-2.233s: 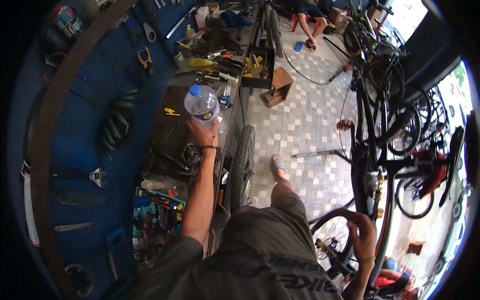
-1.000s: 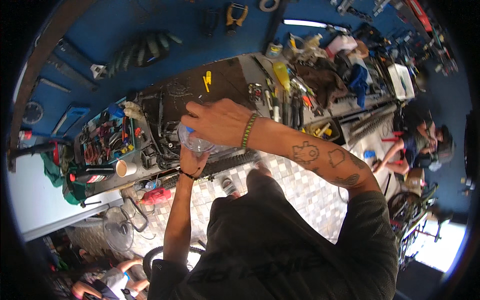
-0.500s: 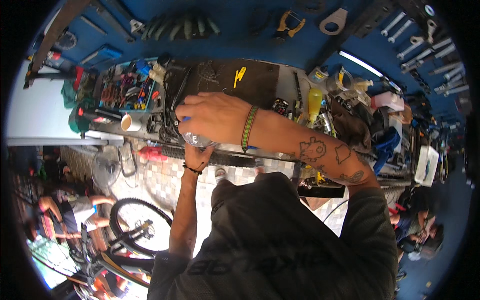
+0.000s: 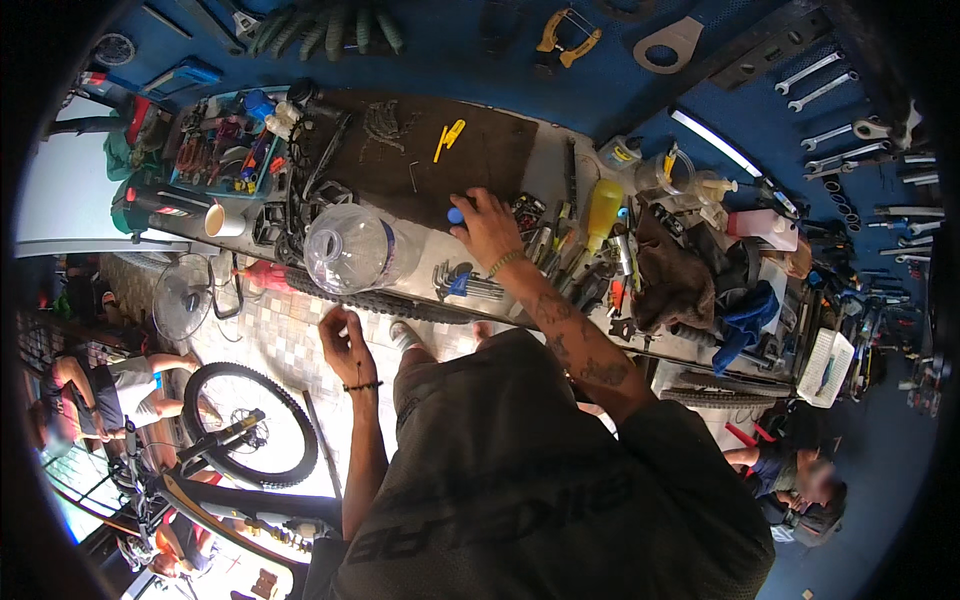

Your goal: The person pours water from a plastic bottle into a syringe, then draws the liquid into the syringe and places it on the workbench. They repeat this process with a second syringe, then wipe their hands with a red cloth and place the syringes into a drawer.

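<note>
A large clear plastic bottle [image 4: 385, 268] stands on the near part of the workbench [image 4: 425, 250], its uncapped mouth facing up toward me. To its right, my right hand [image 4: 489, 235] reaches over the bench with a small blue bottle cap [image 4: 455, 216] at its fingertips. Thumb and fingers close about the cap; whether it touches the bench I cannot tell. In front of the bench edge, below the bottle, is my left hand [image 4: 346, 348], empty, with loosely bent fingers and apart from the bottle. A set of hex keys [image 4: 468, 283] lies near my right wrist.
A dark mat [image 4: 365, 165] with a yellow tool [image 4: 450, 140] lies behind. At left are a paper cup [image 4: 224, 220] and a tool tray [image 4: 225, 150]; at right, a yellow bottle [image 4: 603, 210] and brown cloth [image 4: 665, 265]. A bicycle [image 4: 250, 430] and people are nearby.
My right hand has left the bottle and moved right with the blue cap. My left hand has let go and drawn back toward me. The bottle now stands uncapped on the bench.
</note>
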A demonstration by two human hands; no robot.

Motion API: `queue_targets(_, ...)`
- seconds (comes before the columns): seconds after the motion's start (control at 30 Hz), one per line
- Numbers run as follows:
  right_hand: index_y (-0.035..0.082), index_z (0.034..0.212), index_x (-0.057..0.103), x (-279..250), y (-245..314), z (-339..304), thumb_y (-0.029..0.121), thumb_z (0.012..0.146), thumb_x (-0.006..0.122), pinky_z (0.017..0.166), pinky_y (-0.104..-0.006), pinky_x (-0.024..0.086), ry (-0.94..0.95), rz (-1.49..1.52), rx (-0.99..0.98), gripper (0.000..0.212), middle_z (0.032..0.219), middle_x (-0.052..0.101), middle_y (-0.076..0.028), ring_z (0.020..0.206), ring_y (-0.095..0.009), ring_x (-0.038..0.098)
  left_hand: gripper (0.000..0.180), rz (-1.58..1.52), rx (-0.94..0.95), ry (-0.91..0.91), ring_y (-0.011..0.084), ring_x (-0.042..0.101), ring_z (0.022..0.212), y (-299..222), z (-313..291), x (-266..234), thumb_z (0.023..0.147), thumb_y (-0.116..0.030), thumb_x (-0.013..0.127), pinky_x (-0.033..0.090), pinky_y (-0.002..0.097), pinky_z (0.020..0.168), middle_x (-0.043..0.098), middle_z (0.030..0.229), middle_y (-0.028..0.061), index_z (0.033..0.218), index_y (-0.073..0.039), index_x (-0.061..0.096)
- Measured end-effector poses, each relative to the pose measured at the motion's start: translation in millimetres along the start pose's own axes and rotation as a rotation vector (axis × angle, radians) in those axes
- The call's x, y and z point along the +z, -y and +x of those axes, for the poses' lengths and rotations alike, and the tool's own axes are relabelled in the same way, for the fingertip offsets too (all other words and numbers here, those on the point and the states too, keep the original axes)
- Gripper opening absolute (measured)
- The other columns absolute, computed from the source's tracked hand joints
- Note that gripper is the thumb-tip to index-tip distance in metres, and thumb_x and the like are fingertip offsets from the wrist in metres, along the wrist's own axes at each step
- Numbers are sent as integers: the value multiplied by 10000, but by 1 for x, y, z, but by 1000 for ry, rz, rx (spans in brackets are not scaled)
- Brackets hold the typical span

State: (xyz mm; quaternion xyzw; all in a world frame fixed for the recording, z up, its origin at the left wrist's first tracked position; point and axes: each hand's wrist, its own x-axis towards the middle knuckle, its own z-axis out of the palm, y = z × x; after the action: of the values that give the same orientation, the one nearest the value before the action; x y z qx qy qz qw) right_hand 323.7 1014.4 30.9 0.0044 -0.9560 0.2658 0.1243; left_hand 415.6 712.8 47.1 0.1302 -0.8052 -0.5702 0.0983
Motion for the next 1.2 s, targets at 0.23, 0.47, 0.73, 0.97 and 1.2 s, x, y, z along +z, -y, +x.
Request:
queue_targets(0.23, 142, 1164, 736, -78, -53, -87, 13, 823, 683, 1139, -501, 410, 286, -194, -25, 368, 1202, 617, -57, 1248, -309, 571, 199, 24, -152, 635, 143, 713, 861, 1, -52, 38, 1043, -117, 664, 574, 296, 750, 738, 991, 72, 1210, -18, 707)
queue_targets(0.47, 161, 1089, 765, -98, -78, -91, 3, 802, 670, 1163, -490, 374, 317, -258, -271, 341, 1161, 642, -24, 1240, -292, 567, 242, 47, 243, 860, 225, 746, 898, -57, -33, 107, 982, -81, 711, 609, 347, 741, 739, 1078, 142, 1219, -45, 742)
queue_targets(0.73, 164, 1143, 771, -178, 7, -51, 99, 821, 806, 1108, -478, 432, 306, -8, -340, 330, 1110, 659, -35, 1176, -307, 598, 653, -44, 347, 779, 314, 732, 1047, -150, -33, 75, 851, -139, 884, 585, 393, 872, 699, 1223, 180, 1437, -62, 605)
queue_targets(0.97, 117, 1220, 754, -214, 120, 13, 185, 852, 818, 1095, -452, 447, 183, 297, -577, 380, 1135, 691, -57, 1097, -304, 654, 234, -292, 235, 349, 128, 737, 839, -196, -12, -25, 927, 17, 799, 593, 264, 757, 774, 1011, 110, 1138, 16, 698)
queue_targets(1.2, 47, 1170, 755, -185, 177, 77, 181, 974, 721, 1008, -410, 457, 147, 468, -788, 240, 1094, 719, -87, 1057, -285, 678, 221, -358, 330, 5, 217, 709, 615, -238, 23, -101, 989, -77, 721, 590, 304, 586, 702, 802, 149, 1111, 79, 623)
